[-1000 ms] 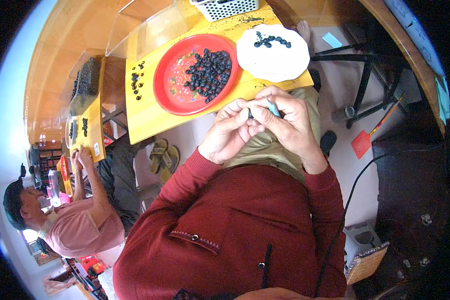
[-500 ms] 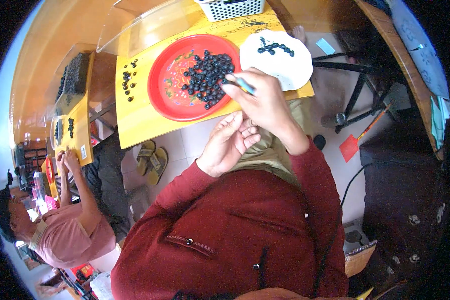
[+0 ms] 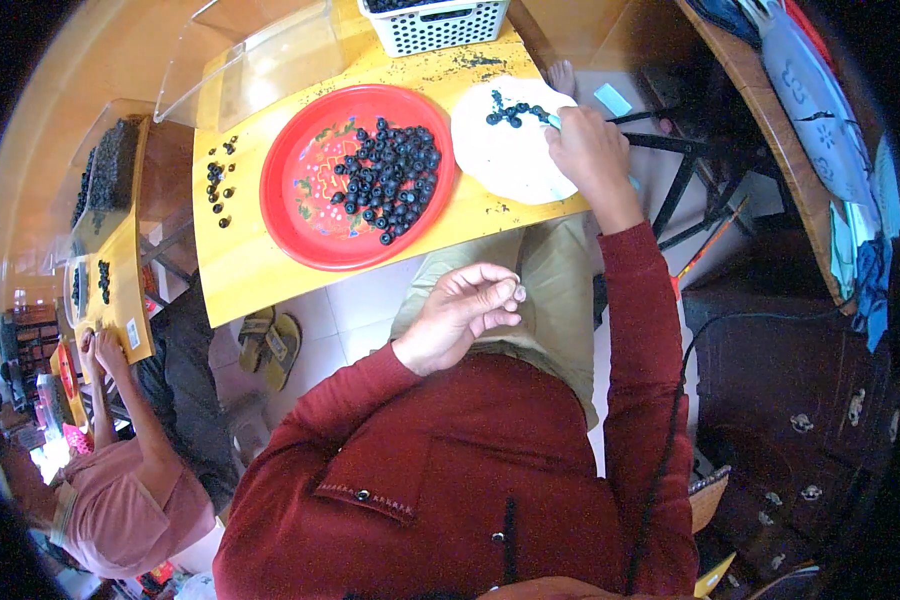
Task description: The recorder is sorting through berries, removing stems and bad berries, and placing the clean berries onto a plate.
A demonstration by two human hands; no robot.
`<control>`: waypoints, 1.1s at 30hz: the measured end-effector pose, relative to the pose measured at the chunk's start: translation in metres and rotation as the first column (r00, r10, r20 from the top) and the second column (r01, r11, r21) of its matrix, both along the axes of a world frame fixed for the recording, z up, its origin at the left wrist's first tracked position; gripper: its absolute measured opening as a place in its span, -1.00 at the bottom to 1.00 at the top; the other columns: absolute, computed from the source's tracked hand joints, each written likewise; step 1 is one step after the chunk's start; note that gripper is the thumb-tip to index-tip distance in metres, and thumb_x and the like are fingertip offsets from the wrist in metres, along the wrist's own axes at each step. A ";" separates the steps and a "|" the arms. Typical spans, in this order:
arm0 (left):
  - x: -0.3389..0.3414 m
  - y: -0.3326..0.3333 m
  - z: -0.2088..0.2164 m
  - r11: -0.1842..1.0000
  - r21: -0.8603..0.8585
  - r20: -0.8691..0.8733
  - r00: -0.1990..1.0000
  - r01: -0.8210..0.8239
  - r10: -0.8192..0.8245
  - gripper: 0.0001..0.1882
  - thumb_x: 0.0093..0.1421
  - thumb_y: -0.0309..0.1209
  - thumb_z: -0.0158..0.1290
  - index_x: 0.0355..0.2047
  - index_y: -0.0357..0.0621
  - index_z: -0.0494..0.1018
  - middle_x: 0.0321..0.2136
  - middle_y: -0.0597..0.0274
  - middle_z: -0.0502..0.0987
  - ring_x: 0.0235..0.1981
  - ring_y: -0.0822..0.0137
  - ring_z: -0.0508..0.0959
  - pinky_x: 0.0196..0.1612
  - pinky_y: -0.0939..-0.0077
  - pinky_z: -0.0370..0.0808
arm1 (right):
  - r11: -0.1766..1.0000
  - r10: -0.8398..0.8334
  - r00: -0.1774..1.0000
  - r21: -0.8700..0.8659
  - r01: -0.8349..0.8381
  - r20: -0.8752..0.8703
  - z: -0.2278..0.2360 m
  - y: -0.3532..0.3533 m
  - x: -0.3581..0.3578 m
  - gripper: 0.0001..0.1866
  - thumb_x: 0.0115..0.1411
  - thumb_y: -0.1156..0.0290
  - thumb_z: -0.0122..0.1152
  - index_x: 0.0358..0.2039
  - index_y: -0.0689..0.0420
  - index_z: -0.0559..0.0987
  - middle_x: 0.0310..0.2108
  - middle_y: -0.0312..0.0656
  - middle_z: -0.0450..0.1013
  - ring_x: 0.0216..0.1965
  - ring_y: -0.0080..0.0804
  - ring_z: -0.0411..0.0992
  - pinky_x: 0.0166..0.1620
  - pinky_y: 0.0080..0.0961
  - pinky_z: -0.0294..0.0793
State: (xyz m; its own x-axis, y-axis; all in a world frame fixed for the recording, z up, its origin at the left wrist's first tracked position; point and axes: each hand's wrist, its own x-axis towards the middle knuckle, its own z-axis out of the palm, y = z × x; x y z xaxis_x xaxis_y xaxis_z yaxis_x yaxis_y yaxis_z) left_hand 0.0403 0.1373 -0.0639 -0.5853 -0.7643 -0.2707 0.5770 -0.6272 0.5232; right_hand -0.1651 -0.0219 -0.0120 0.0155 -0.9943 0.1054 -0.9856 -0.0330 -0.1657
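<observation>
My right hand (image 3: 592, 155) is closed on a slim pale-green tool (image 3: 554, 121), its tip by the dark round bead-like pieces (image 3: 515, 112) on the white plate (image 3: 500, 165). What kind of tool it is stays hidden by the fingers. My left hand (image 3: 465, 315) hovers above my lap, thumb and fingertips pinched together; whatever they hold, if anything, is too small to make out. Left of the white plate lies a red patterned tray (image 3: 295, 215) with a heap of the same dark pieces (image 3: 390, 175) on its right half.
Several loose dark pieces (image 3: 217, 180) lie on the yellow table (image 3: 240, 275) left of the tray. A white perforated basket (image 3: 440, 35) and a clear plastic box (image 3: 255, 60) stand at the far side. Another person (image 3: 135, 480) sits at a table on the left. Slippers (image 3: 270, 345) lie on the floor.
My right hand has moved right with the tool, from the heap on the red tray to the white plate. My left hand stays over my lap, its fingertips pinched. The view has shifted slightly.
</observation>
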 end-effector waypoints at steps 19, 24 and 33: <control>-0.016 -0.022 0.016 0.942 -0.251 0.085 0.965 -0.221 0.249 -0.71 0.28 -0.48 0.05 0.00 -0.22 0.39 -0.24 0.20 0.55 -0.21 0.45 0.55 -0.19 0.54 0.58 | 0.934 0.308 0.602 -0.114 -0.338 0.737 0.016 0.081 -0.006 -0.74 0.17 0.46 0.13 -0.16 0.30 0.59 -0.31 -0.10 0.56 -0.27 -0.40 0.51 -0.15 -0.50 0.43; -0.023 -0.028 0.028 0.947 -0.160 -0.023 0.961 -0.277 0.277 -0.72 0.29 -0.50 0.03 0.00 -0.21 0.40 -0.21 0.18 0.55 -0.22 0.42 0.56 -0.16 0.51 0.58 | 0.895 0.346 0.430 -0.156 -0.418 0.834 0.027 0.118 0.002 -0.74 0.17 0.47 0.19 -0.13 0.27 0.59 -0.28 -0.14 0.52 -0.30 -0.49 0.45 -0.21 -0.59 0.40; -0.026 -0.027 0.040 0.987 -0.102 -0.027 0.992 -0.123 0.121 -0.82 0.25 -0.51 0.07 -0.13 -0.19 0.48 -0.22 0.15 0.57 -0.23 0.38 0.59 -0.14 0.48 0.59 | 0.873 0.449 0.347 -0.321 -0.367 0.824 0.018 0.130 0.000 -0.77 0.12 0.48 0.27 -0.18 0.22 0.61 -0.38 -0.22 0.47 -0.40 -0.55 0.40 -0.32 -0.64 0.36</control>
